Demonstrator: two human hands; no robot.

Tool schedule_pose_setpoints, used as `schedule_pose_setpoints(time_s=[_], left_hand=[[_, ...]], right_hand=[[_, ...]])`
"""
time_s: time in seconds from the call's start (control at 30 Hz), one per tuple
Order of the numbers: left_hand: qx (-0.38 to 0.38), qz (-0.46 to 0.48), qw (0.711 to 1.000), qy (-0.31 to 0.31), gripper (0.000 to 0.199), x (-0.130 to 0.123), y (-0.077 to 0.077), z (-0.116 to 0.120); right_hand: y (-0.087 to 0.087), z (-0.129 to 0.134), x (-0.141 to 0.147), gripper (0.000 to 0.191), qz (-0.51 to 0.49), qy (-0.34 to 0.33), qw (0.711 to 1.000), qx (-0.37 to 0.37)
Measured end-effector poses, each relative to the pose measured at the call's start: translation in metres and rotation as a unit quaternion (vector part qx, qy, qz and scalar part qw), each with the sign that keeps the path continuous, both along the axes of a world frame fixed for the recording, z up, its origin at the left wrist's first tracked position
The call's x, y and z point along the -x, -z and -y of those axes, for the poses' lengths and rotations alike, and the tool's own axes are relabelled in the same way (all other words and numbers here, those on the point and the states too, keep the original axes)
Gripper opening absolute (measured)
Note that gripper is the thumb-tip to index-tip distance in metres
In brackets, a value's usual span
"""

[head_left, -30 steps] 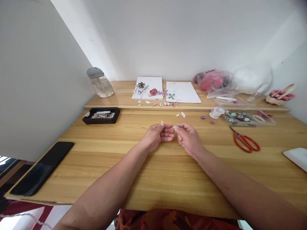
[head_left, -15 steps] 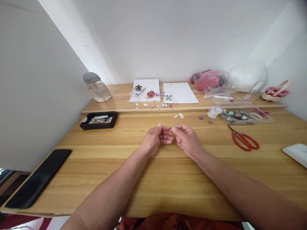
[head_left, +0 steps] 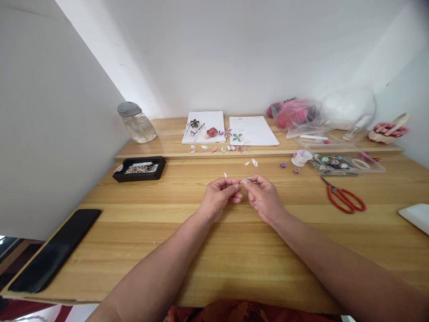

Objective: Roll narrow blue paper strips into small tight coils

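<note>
Wooden desk (head_left: pixel 248 255), illegibly marked paper (head_left: pixel 255 131); right hand (head_left: pixel 264 197) pinching tiny piece (head_left: pixel 249 179), left hand (head_left: pixel 217 197) alongside, hold unclear

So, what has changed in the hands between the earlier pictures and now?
The thumb of the left hand has swung down toward the right hand; whether it grips anything is too small to tell. The right hand keeps its pinch on a small thin piece. The red-handled scissors, black phone and lidded water bottle stayed in place.

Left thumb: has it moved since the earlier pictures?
Yes: the left thumb shifted rightward, toward the right hand, judged against the white pieces beyond it.
</note>
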State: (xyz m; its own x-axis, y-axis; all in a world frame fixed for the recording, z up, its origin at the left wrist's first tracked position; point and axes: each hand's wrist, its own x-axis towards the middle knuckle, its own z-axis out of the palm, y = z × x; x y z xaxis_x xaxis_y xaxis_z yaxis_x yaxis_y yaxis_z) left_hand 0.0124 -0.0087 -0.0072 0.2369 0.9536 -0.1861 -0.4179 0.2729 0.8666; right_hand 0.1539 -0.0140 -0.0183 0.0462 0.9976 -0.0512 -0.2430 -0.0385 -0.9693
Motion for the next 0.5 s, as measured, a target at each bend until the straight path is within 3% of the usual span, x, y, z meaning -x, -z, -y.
schedule_pose_setpoints(time_s=[0.5], left_hand=[[-0.026, -0.076, 0.996, -0.030, 0.030, -0.0037, -0.0029, 0.0012]], right_hand=[[-0.0034, 0.0020, 0.0015, 0.035, -0.009, -0.019, 0.999, 0.030]])
